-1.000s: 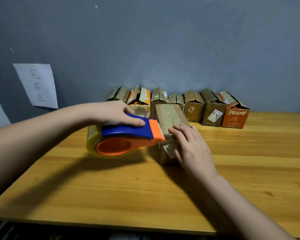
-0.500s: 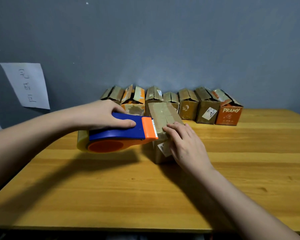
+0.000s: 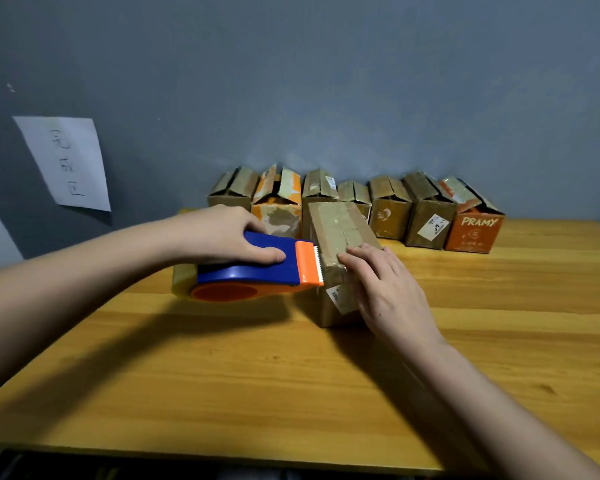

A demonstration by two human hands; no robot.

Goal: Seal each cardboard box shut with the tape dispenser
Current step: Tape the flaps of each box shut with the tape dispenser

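While the left hand: the left hand (image 3: 222, 233) grips the blue-and-orange tape dispenser (image 3: 253, 271), its toothed end against the near box's left edge.
Right hand: the right hand (image 3: 385, 289) lies flat, fingers straight, on the cardboard box (image 3: 340, 233).
Box: on the wooden table (image 3: 257, 375), flaps closed.
Behind: a row of boxes (image 3: 388, 206) with raised flaps, along the wall.
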